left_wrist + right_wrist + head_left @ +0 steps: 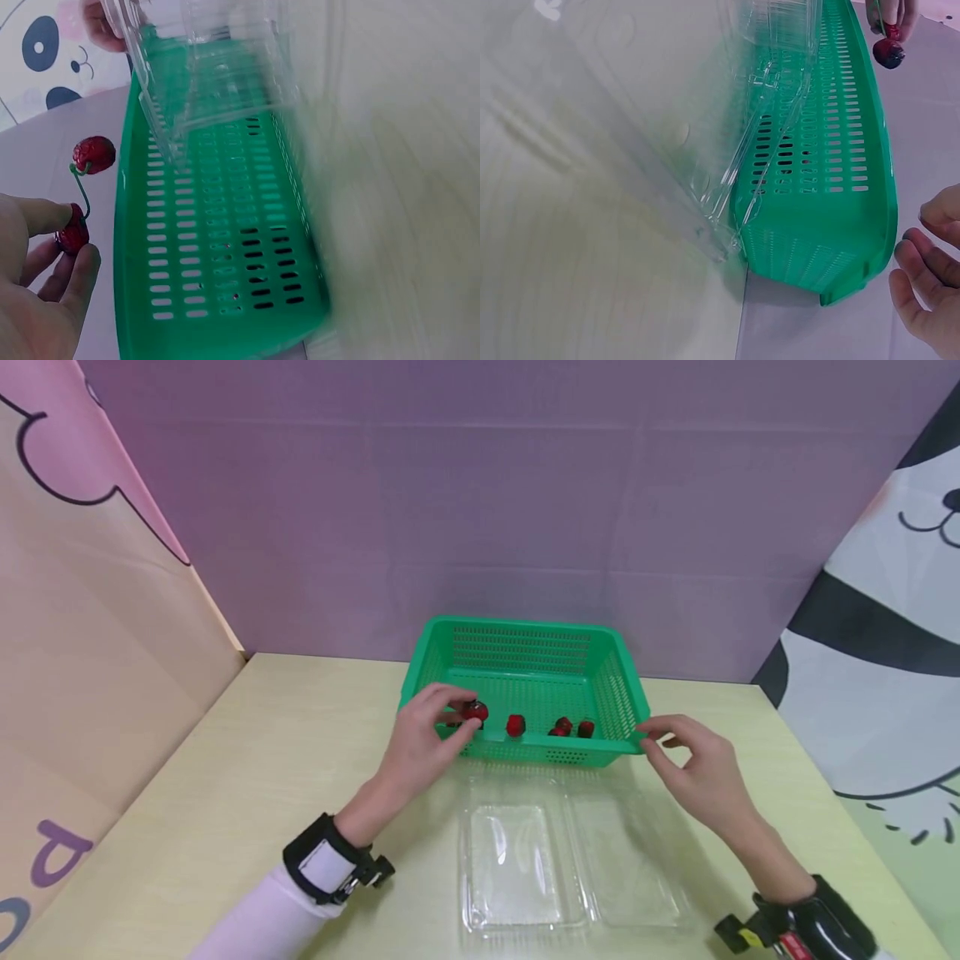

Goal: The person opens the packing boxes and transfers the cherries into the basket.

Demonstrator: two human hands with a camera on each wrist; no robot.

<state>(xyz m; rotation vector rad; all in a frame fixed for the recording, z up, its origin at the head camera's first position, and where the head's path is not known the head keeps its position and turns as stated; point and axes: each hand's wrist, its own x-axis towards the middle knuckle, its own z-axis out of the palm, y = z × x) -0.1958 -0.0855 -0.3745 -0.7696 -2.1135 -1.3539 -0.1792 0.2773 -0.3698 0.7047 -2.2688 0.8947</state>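
My left hand point(423, 739) is above the front left of a green basket point(525, 625), pinching a pair of cherries point(476, 711) between thumb and fingers. In the left wrist view, a thin green stem joins the cherries; one point(73, 231) is between the fingertips, the other point(94, 154) stands clear of them. Beside the basket's front right corner is my right hand point(693, 768), fingers loosely bent. The right wrist view shows this hand point(934, 274) near the rim with nothing held. More red fruits point(515, 725) lie inside the basket along its front.
In front of the basket, a clear plastic clamshell box point(517, 860) lies opened out on the pale wooden table point(330, 727). A purple backdrop point(510, 510) rises behind the basket. Printed cloth panels point(105, 652) flank the table.
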